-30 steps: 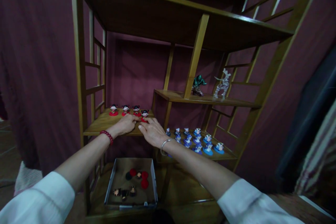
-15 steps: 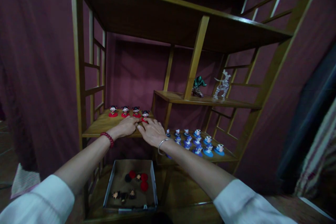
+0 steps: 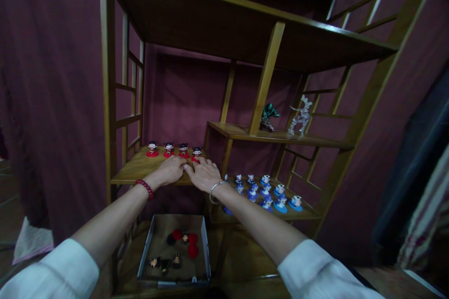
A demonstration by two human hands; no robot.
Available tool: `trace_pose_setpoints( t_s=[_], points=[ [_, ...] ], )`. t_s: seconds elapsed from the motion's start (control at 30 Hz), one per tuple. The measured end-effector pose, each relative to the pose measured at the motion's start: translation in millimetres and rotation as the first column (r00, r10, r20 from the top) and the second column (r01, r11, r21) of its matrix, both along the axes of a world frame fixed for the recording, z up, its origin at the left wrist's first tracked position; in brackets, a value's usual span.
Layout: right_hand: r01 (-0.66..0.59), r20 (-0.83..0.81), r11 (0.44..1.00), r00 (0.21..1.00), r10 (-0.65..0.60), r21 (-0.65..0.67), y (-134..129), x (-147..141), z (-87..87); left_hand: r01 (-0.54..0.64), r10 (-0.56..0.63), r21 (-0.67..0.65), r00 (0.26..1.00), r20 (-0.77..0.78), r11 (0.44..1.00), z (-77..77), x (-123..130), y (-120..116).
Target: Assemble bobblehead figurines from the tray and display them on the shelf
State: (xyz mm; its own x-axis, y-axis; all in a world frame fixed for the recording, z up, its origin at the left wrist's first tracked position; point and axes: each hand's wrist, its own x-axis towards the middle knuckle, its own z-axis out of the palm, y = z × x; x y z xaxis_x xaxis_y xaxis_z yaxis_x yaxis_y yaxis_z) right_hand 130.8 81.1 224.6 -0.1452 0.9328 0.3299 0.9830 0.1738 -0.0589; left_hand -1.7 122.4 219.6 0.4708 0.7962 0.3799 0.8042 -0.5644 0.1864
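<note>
Four small dolls with black hair buns and red round bases stand along the upper left shelf (image 3: 129,171). The rightmost doll figurine (image 3: 197,152) stands upright just beyond my fingertips, its base partly covered. My left hand (image 3: 170,169), with a red bead bracelet at the wrist, reaches to the base from the left, fingers bent and closed at it. From the right, my right hand (image 3: 205,174), wearing a silver bangle, has its fingers at the same base. Its thumb points toward my left fingers. Fingertip contact is partly hidden.
An open box (image 3: 144,247) below holds several dark figures and red pieces. Blue and purple figurines (image 3: 266,202) stand in rows on the lower right shelf, under my right forearm. A clear deer ornament (image 3: 300,117) and a green ornament (image 3: 269,117) sit higher, beside a wooden post (image 3: 267,79).
The view has shifted slightly. Both hands stay at the rightmost doll figurine, which sits a touch farther right from its neighbour than before.
</note>
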Motion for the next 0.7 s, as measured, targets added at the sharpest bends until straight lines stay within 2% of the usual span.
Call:
trace_pose_setpoints(
  t_s=[0.33, 0.7],
  points=[
    [0.037, -0.017, 0.998, 0.999, -0.038, -0.051, 11.0, 0.6, 2.4, -0.04, 0.04, -0.004, 0.999, 0.005, 0.999, 3.6, 2.0, -6.4],
    [0.01, -0.047, 0.997, 0.999, -0.013, -0.072, 19.8, 4.0, 2.7, -0.067, 0.067, -0.024, 0.998, 0.008, 0.997, 5.4, 3.1, -9.6]
  ],
)
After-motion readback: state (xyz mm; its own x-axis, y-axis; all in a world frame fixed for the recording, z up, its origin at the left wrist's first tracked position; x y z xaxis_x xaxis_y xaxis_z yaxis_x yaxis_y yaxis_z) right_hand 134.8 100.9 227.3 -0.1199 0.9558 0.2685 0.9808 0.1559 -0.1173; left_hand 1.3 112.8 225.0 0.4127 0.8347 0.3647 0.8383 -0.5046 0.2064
